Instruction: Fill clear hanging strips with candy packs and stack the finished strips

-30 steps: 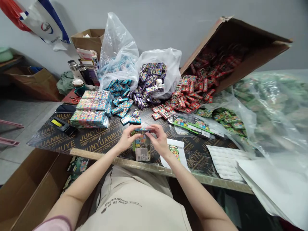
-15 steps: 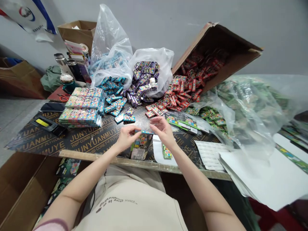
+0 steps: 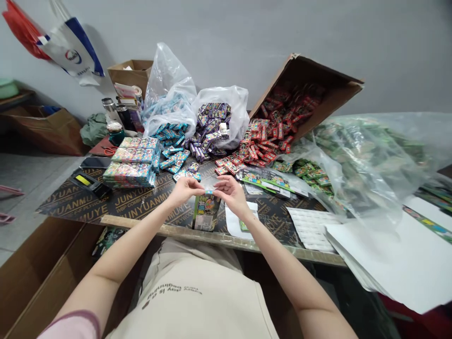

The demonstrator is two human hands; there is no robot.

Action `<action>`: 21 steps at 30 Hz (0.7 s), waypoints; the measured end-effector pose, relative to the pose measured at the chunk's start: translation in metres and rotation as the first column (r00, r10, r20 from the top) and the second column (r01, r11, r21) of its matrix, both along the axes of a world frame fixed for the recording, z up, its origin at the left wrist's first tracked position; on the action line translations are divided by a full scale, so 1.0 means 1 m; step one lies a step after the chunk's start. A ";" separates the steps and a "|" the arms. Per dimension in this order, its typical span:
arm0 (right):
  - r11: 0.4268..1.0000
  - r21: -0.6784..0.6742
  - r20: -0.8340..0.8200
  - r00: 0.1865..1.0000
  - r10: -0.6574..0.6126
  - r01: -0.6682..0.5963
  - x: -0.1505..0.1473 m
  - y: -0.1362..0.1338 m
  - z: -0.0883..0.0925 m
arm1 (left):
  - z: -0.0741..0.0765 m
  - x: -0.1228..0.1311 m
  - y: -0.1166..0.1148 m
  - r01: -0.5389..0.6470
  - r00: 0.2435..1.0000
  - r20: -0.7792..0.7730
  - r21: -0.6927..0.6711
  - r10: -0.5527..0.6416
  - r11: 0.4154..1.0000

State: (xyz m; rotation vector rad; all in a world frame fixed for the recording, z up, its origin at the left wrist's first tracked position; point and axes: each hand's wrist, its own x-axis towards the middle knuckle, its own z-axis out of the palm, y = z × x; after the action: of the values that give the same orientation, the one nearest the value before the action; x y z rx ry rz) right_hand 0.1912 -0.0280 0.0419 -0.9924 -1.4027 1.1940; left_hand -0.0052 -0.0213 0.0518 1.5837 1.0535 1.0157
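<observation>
My left hand and my right hand meet over the front of the table. Between their fingertips they pinch the two ends of a small blue packet, seen nearly edge-on. Just below it, a dark printed pouch lies near the table edge; whether it touches the packet I cannot tell. Beneath my right wrist is a white sheet with a green packet on it, partly hidden by the forearm. Loose blue packets lie beyond my left hand.
Purple packets spill from a plastic bag; red packets spill from a tilted carton. Green packets lie in clear film at right. Wrapped stacks and a black device are left. White sheets overhang at right.
The camera view has shifted, showing more of the left side. My hands have drawn closer together over the blue packet and the fingertips sit nearer each other.
</observation>
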 end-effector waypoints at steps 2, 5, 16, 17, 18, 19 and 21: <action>0.999 0.020 0.001 0.999 -0.043 0.043 -0.002 -0.003 -0.001 | 0.001 0.001 0.000 -0.010 0.999 -0.044 0.042 0.012 0.999; 0.997 0.044 -0.003 0.998 -0.069 0.069 -0.004 -0.007 -0.004 | -0.002 0.004 -0.010 -0.067 0.989 -0.106 0.267 0.099 0.961; 0.997 0.052 0.169 0.985 0.046 -0.055 0.012 0.001 0.033 | -0.008 0.006 -0.029 0.084 0.958 -0.271 0.581 0.095 0.810; 0.990 -0.009 0.221 0.965 0.140 -0.142 0.010 0.003 0.037 | -0.009 0.007 -0.030 0.077 0.961 -0.259 0.587 0.097 0.806; 0.974 -0.074 0.260 0.939 0.225 -0.213 0.009 0.004 0.039 | -0.010 0.008 -0.030 0.060 0.965 -0.241 0.589 0.104 0.806; 0.956 -0.131 0.286 0.913 0.290 -0.262 0.007 0.005 0.041 | -0.011 0.010 -0.030 0.032 0.970 -0.214 0.586 0.116 0.810; 0.933 -0.200 0.314 0.883 0.350 -0.299 0.002 0.006 0.041 | -0.013 0.012 -0.030 -0.040 0.978 -0.147 0.564 0.147 0.825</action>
State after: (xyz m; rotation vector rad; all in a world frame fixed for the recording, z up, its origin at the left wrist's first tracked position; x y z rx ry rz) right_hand 0.1934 -0.0224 0.0834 -1.1398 -1.8367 1.4344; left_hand 0.0067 -0.0510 0.0389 2.1531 1.0158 1.3520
